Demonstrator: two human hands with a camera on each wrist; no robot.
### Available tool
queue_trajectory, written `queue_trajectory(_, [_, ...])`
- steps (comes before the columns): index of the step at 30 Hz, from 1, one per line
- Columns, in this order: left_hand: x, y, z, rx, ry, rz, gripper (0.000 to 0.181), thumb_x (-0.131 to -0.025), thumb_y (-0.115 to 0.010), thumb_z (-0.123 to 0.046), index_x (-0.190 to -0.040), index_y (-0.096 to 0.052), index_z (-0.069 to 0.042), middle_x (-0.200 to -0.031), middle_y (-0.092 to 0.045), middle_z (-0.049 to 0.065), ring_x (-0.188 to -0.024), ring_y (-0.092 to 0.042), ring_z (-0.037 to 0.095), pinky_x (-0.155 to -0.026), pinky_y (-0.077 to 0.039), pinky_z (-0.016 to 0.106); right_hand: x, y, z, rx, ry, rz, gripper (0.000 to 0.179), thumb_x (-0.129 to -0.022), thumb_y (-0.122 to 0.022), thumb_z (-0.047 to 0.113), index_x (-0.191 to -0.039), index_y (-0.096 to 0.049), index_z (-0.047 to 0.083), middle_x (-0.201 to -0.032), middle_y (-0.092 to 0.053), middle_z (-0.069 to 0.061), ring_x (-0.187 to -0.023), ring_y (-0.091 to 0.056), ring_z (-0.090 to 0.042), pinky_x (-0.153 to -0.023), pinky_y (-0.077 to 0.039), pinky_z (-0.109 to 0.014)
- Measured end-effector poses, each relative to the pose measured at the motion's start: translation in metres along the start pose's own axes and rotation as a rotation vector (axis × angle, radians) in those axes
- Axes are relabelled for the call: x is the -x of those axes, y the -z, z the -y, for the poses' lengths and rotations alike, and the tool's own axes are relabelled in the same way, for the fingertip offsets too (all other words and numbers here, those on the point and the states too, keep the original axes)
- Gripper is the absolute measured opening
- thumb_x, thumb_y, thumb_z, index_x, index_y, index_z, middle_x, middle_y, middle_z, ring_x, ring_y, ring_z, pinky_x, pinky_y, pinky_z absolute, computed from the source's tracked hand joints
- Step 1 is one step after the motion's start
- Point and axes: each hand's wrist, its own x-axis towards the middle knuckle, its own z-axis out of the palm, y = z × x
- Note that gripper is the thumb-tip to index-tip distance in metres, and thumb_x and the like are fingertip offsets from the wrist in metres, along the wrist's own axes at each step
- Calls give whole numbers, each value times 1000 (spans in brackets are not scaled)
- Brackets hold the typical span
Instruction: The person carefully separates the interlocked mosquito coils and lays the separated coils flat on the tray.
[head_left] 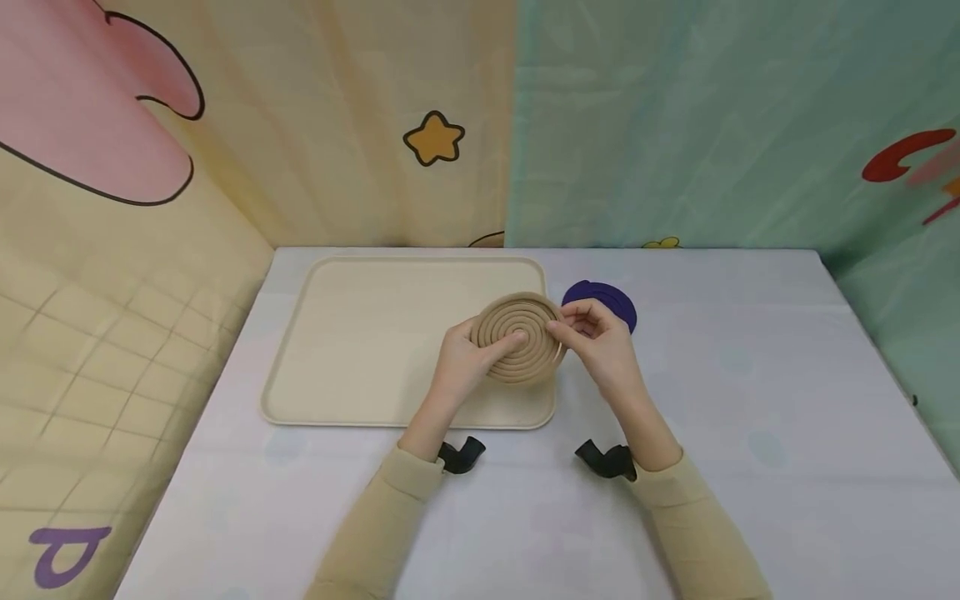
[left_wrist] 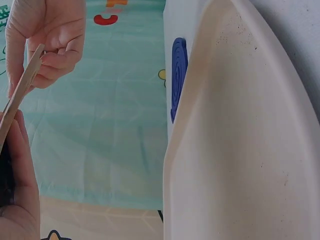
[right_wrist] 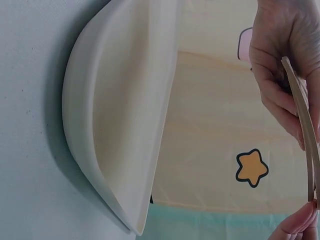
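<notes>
A beige spiral mosquito coil (head_left: 504,321) is held up over the tray's right end, its ringed face toward the head camera. My left hand (head_left: 463,357) grips it from the left, thumb laid across the rings to the centre and fingers behind. At the right rim, my right hand (head_left: 606,348) pinches the edge between thumb and fingers. The right wrist view shows the coil (right_wrist: 301,112) edge-on, with a narrow split near its lower end. A purple spiral coil (head_left: 617,302) lies on the table behind the right hand, partly hidden by it.
A shallow beige tray (head_left: 360,342) takes up the left part of the table (head_left: 750,375). Dark specks dot its inside (left_wrist: 270,165) in the left wrist view. Printed curtains (head_left: 637,125) hang behind the table and at its sides. Black straps sit at both wrists.
</notes>
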Motion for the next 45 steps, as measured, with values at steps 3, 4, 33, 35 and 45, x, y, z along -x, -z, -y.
queue_trajectory(3, [1, 2, -1, 11, 19, -6, 42, -79, -84, -30, -115, -71, -12, -101, -75, 6, -85, -68, 12, -76, -56, 25, 0, 2, 1, 27, -29, 42, 23, -88, -74, 12, -103, -60, 2, -80, -61, 9, -69, -57, -5, -64, -53, -18])
queue_trajectory(4, [1, 2, -1, 24, 30, -14, 42, -78, -84, -29, -115, -70, -12, -102, -75, 6, -86, -67, 12, -76, -56, 25, 1, 3, 1, 30, -42, 56, 21, -88, -74, 12, -102, -60, 3, -78, -61, 8, -68, -57, -5, -64, -53, -19])
queue_trajectory(33, [1, -8, 3, 83, 62, -19, 31, -81, -81, -21, -106, -69, -7, -94, -73, 5, -79, -65, 7, -70, -54, 21, 0, 4, 1, 214, 39, 79, 21, -89, -73, 14, -104, -68, -1, -97, -71, -11, -74, -64, -3, -68, -56, -21])
queue_trajectory(35, [-1, -8, 3, 155, 84, -47, 33, -82, -80, -18, -110, -67, -6, -99, -73, 6, -83, -67, 7, -74, -56, 21, -1, 3, 0, 127, 4, 98, 19, -90, -71, 11, -102, -65, -3, -94, -71, -7, -70, -65, -4, -67, -59, -25])
queue_trajectory(45, [-3, -6, 3, 264, 44, -135, 40, -84, -78, -15, -120, -66, -4, -113, -71, 12, -102, -68, 14, -89, -56, 25, -2, -3, -5, -87, -92, 159, 17, -92, -67, 2, -105, -60, -7, -84, -69, 5, -73, -69, -8, -75, -60, -27])
